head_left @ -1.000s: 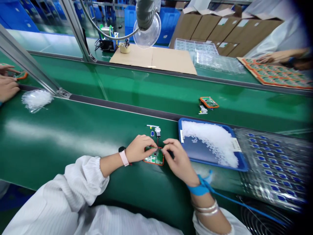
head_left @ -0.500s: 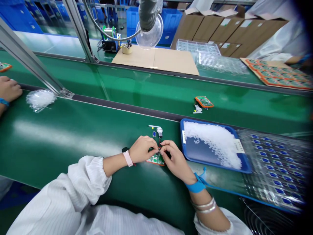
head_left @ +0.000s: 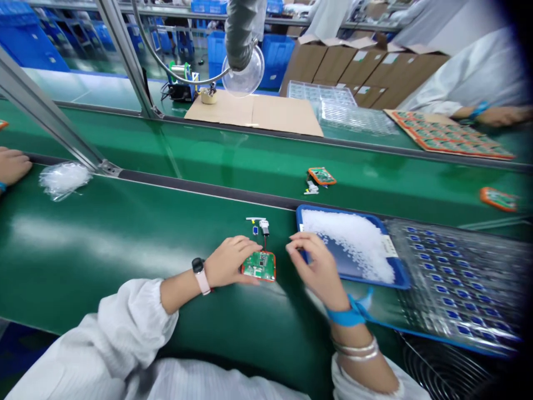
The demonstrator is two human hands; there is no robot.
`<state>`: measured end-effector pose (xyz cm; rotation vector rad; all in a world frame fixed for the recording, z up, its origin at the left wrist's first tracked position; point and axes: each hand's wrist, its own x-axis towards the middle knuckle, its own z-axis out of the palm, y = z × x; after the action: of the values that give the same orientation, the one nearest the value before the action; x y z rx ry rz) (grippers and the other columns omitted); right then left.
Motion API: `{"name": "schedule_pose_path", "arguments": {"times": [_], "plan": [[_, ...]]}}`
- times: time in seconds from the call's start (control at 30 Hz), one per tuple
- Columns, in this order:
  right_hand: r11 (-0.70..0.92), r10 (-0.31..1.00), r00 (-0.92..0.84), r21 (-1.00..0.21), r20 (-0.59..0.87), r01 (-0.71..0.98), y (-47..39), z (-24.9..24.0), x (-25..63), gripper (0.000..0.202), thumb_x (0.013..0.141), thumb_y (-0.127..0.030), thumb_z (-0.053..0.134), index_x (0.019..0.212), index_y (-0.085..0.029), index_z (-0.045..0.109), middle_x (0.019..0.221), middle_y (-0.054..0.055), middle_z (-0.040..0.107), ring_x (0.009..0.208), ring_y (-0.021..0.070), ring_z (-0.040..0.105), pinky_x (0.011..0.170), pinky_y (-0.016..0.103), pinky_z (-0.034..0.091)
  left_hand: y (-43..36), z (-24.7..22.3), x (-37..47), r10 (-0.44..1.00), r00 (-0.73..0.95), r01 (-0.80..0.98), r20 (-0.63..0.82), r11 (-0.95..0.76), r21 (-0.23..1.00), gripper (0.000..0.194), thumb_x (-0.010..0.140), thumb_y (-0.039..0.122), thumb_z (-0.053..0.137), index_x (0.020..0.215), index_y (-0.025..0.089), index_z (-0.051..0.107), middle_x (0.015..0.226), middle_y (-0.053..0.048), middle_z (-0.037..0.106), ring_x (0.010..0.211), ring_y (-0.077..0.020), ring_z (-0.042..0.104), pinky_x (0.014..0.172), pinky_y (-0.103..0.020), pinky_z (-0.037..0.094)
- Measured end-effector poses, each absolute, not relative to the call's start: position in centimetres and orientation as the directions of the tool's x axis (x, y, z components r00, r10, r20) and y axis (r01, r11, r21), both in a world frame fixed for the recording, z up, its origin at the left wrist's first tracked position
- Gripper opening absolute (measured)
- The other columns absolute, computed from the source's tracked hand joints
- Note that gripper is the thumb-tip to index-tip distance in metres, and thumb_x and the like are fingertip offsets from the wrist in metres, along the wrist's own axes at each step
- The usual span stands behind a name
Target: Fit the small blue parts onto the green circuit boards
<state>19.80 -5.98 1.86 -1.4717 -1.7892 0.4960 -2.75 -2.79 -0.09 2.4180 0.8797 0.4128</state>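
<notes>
A green circuit board point(head_left: 261, 266) with an orange-red edge lies in front of me on the green bench. My left hand point(head_left: 233, 260) is on the board's left side, fingers over its upper edge and thumb along the lower one. From the board's top a thin red and black lead runs to a white connector piece point(head_left: 264, 226). Beside that piece are a small blue-and-white square part point(head_left: 255, 230) and a thin white strip point(head_left: 255, 219). My right hand point(head_left: 318, 266) hovers apart from the board, by the blue tray's left edge, its fingers bent and loosely parted, with nothing visible in them.
The blue tray point(head_left: 345, 269) contains many small white pieces point(head_left: 362, 233). Right of it lies a clear blister tray point(head_left: 420, 300) of blue squares. Boards point(head_left: 322, 176) sit on the green belt beyond the rail. A co-worker's hand point(head_left: 14, 165) rests at far left.
My right hand has left the board and moved right toward the blue tray. My left hand now grips the board's left side. The view has shifted, and another board shows on the belt at right.
</notes>
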Motion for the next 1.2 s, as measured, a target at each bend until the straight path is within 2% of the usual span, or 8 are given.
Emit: {"name": "schedule_pose_path", "arguments": {"times": [0.17, 0.3, 0.4, 0.5, 0.6, 0.8, 0.97, 1.2], "plan": [[0.109, 0.893, 0.158, -0.542, 0.422, 0.833, -4.4, 0.3, 27.7, 0.011, 0.074, -0.020, 0.047, 0.080, -0.021, 0.057, 0.086, 0.008, 0.053, 0.089, 0.0245, 0.052, 0.083, 0.042, 0.043, -2.0, 0.5, -3.5, 0.572, 0.817, 0.424, 0.077, -0.686, 0.591, 0.068, 0.070, 0.055, 0.066, 0.128, 0.024, 0.046, 0.118, -0.011, 0.060, 0.108, -0.0274, 0.053, 0.095, -0.041, 0.036], [0.116, 0.925, 0.086, -0.490, 0.371, 0.864, -3.9, -1.6, 29.6, 0.017, 0.071, -0.016, 0.045, 0.080, -0.019, 0.058, 0.085, 0.008, 0.051, 0.088, 0.0245, 0.052, 0.083, 0.042, 0.043, 3.1, 3.0, -1.9, 0.641, 0.767, 0.262, 0.044, -0.374, 0.890, 0.068, 0.071, 0.047, 0.068, 0.128, 0.021, 0.041, 0.103, -0.008, 0.066, 0.094, -0.0208, 0.061, 0.085, -0.033, 0.044], [0.141, 0.925, 0.050, -0.464, 0.376, 0.875, -3.7, -2.0, 29.0, 0.017, 0.073, -0.017, 0.045, 0.083, -0.017, 0.059, 0.088, 0.009, 0.051, 0.088, 0.0245, 0.052, 0.082, 0.043, 0.043, 8.4, 3.9, 0.0, 0.824, 0.553, 0.105, 0.121, -0.213, 0.971, 0.059, 0.080, 0.048, 0.058, 0.125, 0.016, 0.038, 0.104, -0.011, 0.064, 0.095, -0.0201, 0.062, 0.083, -0.032, 0.046], [0.126, 0.931, 0.041, -0.426, 0.362, 0.896, -3.6, -2.2, 28.6, 0.017, 0.073, -0.017, 0.047, 0.084, -0.017, 0.060, 0.090, 0.009, 0.051, 0.089, 0.0242, 0.052, 0.082, 0.043, 0.043, 12.8, 3.3, 1.5, 0.894, 0.292, 0.184, 0.340, -0.401, 0.897, 0.067, 0.076, 0.044, 0.064, 0.129, 0.018, 0.033, 0.120, -0.012, 0.056, 0.109, -0.0230, 0.055, 0.087, -0.034, 0.045], [0.123, 0.933, 0.030, -0.395, 0.359, 0.910, -3.6, -2.3, 28.6, 0.017, 0.073, -0.017, 0.047, 0.084, -0.017, 0.061, 0.092, 0.009, 0.051, 0.089, 0.0238, 0.052, 0.083, 0.042, 0.043, 15.4, 1.7, 1.6, 0.824, 0.312, 0.430, 0.473, -0.566, 0.703, 0.067, 0.073, 0.036, 0.068, 0.130, 0.018, 0.037, 0.126, -0.012, 0.052, 0.114, -0.0257, 0.049, 0.096, -0.038, 0.039], [0.127, 0.923, 0.036, -0.392, 0.384, 0.911, -3.8, -2.3, 28.6, 0.018, 0.074, -0.015, 0.047, 0.086, -0.017, 0.061, 0.094, 0.009, 0.051, 0.092, 0.0246, 0.051, 0.083, 0.043, 0.043, 16.5, -0.8, -0.9, 0.844, 0.390, 0.757, 0.368, -0.522, 0.393, 0.060, 0.074, 0.026, 0.066, 0.129, 0.017, 0.044, 0.128, -0.014, 0.050, 0.117, -0.0320, 0.042, 0.097, -0.045, 0.035], [0.142, 0.921, 0.025, -0.393, 0.390, 0.909, -3.9, -2.6, 28.7, 0.015, 0.074, -0.015, 0.047, 0.081, -0.017, 0.060, 0.094, 0.010, 0.051, 0.092, 0.0251, 0.051, 0.083, 0.044, 0.042, 15.4, -1.0, -1.1, 0.870, 0.263, 0.826, 0.418, -0.427, 0.368, 0.056, 0.076, 0.024, 0.060, 0.129, 0.015, 0.043, 0.137, -0.013, 0.041, 0.126, -0.0308, 0.032, 0.102, -0.044, 0.031], [0.138, 0.918, 0.041, -0.416, 0.395, 0.899, -4.0, -2.6, 28.8, 0.019, 0.073, -0.014, 0.047, 0.085, -0.016, 0.061, 0.094, 0.010, 0.051, 0.092, 0.0258, 0.051, 0.084, 0.044, 0.043, 10.6, -1.5, -0.6, 0.811, 0.421, 0.730, 0.407, -0.569, 0.380, 0.046, 0.080, 0.028, 0.054, 0.124, 0.015, 0.047, 0.132, -0.011, 0.047, 0.126, -0.0266, 0.035, 0.104, -0.043, 0.032]]}}
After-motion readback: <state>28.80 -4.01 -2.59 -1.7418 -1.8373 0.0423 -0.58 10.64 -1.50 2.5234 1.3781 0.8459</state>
